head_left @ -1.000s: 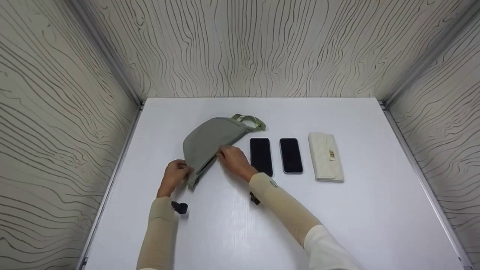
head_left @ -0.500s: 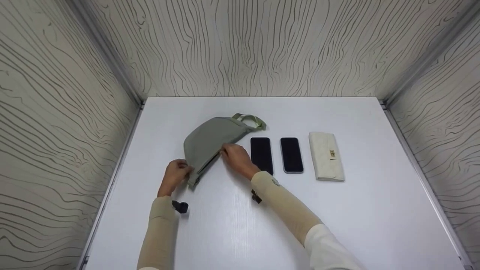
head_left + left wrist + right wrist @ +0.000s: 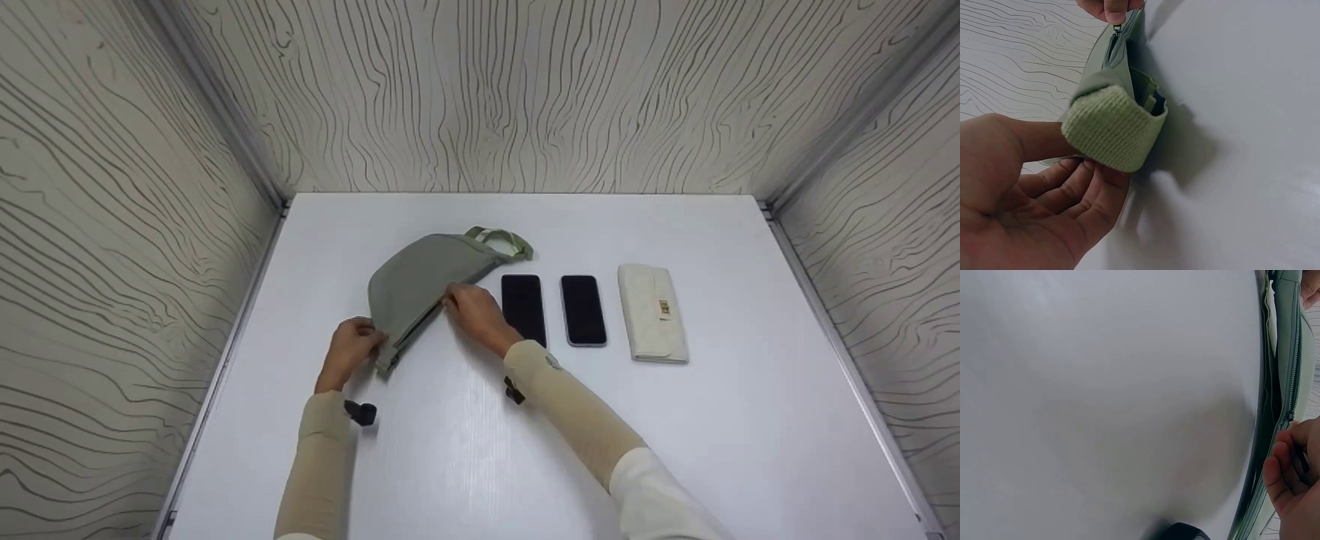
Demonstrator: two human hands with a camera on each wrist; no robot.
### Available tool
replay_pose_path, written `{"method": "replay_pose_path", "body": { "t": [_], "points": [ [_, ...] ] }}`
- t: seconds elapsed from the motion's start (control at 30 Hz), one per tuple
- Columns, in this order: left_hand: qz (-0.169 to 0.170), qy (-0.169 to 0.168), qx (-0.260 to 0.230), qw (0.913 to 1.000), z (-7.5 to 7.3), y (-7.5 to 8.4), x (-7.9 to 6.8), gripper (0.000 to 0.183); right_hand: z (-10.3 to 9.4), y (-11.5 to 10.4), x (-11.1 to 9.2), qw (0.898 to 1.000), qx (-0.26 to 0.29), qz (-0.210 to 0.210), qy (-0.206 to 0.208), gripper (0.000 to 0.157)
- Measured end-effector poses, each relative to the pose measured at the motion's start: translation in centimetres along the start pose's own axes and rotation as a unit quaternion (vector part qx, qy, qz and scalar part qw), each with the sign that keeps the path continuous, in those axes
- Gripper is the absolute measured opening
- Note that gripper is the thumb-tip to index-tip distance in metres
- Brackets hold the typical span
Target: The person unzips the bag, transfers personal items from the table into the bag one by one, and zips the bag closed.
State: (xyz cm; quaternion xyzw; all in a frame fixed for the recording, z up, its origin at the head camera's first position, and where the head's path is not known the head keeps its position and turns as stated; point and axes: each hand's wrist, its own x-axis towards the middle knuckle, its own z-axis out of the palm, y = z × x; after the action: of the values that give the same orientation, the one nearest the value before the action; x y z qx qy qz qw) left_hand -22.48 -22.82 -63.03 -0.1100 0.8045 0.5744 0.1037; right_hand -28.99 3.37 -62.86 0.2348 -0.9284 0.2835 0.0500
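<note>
A sage-green waist bag (image 3: 420,270) lies slantwise on the white table, its zipper edge facing the person. My left hand (image 3: 351,346) grips the bag's near end, thumb on one side and fingers beneath, beside a folded webbing strap (image 3: 1109,129). Partway along the zipper (image 3: 1296,365), my right hand (image 3: 476,315) pinches the pull by the slider (image 3: 1290,416); its fingertips partly cover the pull. A narrow dark slit shows along the edge between the two hands. The strap loop (image 3: 501,238) rests at the bag's far end.
Right of the bag, two dark-screened phones (image 3: 524,307) (image 3: 583,310) lie side by side, the nearer one close to my right wrist. Beyond them is a cream quilted wallet (image 3: 652,313) with a gold clasp. Patterned panels (image 3: 480,97) wall the table's back and sides.
My right hand has slid a little up and right along the zipper edge, away from my left hand. My left hand keeps its grip on the bag's near end, almost still.
</note>
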Motion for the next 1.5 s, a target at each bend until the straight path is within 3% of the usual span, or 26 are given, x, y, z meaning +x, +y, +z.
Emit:
{"method": "replay_pose_path", "body": {
  "t": [0.87,1.5],
  "points": [
    [0.011,0.004,0.004,0.9999,0.1,0.1,0.1,0.030,-0.7,0.7,0.4,1.000,0.007,0.021,0.000,0.014],
    [0.000,0.008,0.018,0.9998,0.0,-0.1,0.1,0.029,-1.2,1.6,0.5,0.998,0.015,0.053,0.003,0.015]
  ]
}}
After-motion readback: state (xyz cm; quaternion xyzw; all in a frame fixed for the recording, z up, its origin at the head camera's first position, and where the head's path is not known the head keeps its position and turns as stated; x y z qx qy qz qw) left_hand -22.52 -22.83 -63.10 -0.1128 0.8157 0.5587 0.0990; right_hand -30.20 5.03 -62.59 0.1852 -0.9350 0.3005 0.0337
